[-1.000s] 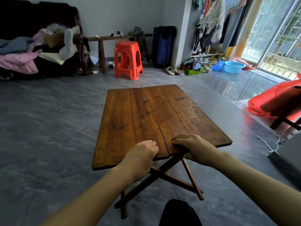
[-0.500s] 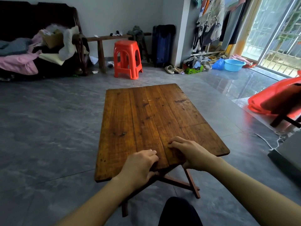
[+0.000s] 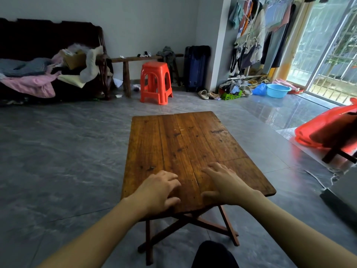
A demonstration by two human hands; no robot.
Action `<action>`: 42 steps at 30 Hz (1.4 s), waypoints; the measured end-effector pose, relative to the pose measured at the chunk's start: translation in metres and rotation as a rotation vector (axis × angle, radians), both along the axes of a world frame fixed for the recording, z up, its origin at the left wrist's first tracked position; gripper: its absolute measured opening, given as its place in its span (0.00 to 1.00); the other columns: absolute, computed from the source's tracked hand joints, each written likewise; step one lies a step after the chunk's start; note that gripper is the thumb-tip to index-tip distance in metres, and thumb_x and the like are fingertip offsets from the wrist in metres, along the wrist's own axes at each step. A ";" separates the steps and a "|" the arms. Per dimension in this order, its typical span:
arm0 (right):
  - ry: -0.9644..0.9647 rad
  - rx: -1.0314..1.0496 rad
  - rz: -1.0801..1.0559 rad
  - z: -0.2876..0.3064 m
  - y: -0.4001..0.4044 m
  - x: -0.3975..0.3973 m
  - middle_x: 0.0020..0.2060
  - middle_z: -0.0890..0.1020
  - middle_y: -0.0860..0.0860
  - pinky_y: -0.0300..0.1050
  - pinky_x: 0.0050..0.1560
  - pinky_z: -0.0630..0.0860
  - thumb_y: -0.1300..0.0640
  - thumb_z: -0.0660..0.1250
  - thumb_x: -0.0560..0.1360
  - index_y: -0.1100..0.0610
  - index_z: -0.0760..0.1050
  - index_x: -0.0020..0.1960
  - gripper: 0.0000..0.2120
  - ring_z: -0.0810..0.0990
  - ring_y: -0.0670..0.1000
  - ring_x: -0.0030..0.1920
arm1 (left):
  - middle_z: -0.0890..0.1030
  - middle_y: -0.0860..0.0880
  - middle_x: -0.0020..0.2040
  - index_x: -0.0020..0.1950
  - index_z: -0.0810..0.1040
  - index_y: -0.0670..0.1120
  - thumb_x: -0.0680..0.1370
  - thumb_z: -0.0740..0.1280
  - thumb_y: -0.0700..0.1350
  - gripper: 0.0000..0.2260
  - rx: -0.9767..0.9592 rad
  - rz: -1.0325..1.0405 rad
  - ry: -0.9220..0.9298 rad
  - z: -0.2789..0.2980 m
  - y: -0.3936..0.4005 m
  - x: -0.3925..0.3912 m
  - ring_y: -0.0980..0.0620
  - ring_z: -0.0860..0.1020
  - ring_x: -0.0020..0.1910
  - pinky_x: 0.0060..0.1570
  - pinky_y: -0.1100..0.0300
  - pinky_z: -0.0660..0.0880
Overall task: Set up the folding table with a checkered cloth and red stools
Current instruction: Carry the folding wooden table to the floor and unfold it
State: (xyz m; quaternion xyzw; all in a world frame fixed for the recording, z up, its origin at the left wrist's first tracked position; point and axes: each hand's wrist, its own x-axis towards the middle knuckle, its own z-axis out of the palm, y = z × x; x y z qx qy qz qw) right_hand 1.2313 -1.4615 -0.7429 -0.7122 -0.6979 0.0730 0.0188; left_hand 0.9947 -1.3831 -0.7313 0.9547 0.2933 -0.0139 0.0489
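Wooden folding counter (image 3: 185, 151) stands unfolded on the floor, with the left hand (image 3: 158, 188) and right hand (image 3: 224, 182) resting flat and released near its close edge. No checkered cloth shows yet, and one red stool (image 3: 155, 83) waits far off by the wall.

A wooden folding table (image 3: 185, 144) stands unfolded on a grey tiled floor (image 3: 63, 151), its crossed legs (image 3: 185, 227) showing beneath; two hands, left (image 3: 158, 188) and right (image 3: 224, 182), rest on its bare top.
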 end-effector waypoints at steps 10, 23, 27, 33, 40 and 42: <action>0.214 -0.193 -0.331 -0.010 0.043 -0.002 0.78 0.55 0.52 0.76 0.70 0.52 0.35 0.73 0.66 0.40 0.57 0.76 0.44 0.50 0.62 0.78 | 0.52 0.46 0.78 0.79 0.50 0.58 0.63 0.80 0.57 0.53 -0.355 0.379 0.434 0.018 0.070 0.012 0.39 0.53 0.76 0.72 0.41 0.61; 0.220 -0.373 -0.416 0.019 0.051 -0.012 0.79 0.52 0.52 0.68 0.74 0.54 0.34 0.73 0.67 0.42 0.55 0.77 0.45 0.48 0.61 0.78 | 0.37 0.45 0.79 0.79 0.45 0.55 0.70 0.76 0.50 0.49 -0.508 0.410 0.372 0.018 0.071 0.011 0.37 0.38 0.77 0.73 0.34 0.51; 0.357 -0.360 -0.446 0.093 0.043 -0.040 0.78 0.58 0.54 0.58 0.73 0.64 0.39 0.70 0.72 0.47 0.54 0.78 0.41 0.57 0.58 0.77 | 0.43 0.46 0.80 0.80 0.47 0.51 0.77 0.66 0.54 0.38 -0.537 0.433 0.225 0.064 0.057 -0.028 0.43 0.41 0.78 0.75 0.41 0.50; 0.436 -0.268 -0.451 0.261 0.044 -0.072 0.71 0.70 0.49 0.52 0.69 0.69 0.42 0.66 0.75 0.49 0.62 0.74 0.31 0.68 0.53 0.71 | 0.55 0.46 0.79 0.77 0.60 0.48 0.79 0.63 0.56 0.30 -0.506 0.479 0.016 0.240 0.063 -0.074 0.45 0.49 0.78 0.76 0.51 0.53; 0.323 -0.178 -0.387 0.424 0.071 -0.122 0.72 0.69 0.53 0.54 0.71 0.68 0.46 0.64 0.78 0.52 0.61 0.76 0.29 0.67 0.56 0.71 | 0.73 0.45 0.66 0.70 0.70 0.47 0.79 0.63 0.55 0.22 -0.471 0.346 0.065 0.419 0.088 -0.124 0.46 0.70 0.66 0.65 0.52 0.69; 0.309 -0.114 -0.352 0.448 0.089 -0.133 0.72 0.69 0.53 0.54 0.70 0.68 0.44 0.64 0.78 0.51 0.61 0.76 0.30 0.66 0.56 0.72 | 0.73 0.46 0.66 0.70 0.70 0.47 0.79 0.64 0.55 0.22 -0.402 0.318 -0.007 0.451 0.105 -0.129 0.47 0.69 0.66 0.66 0.52 0.68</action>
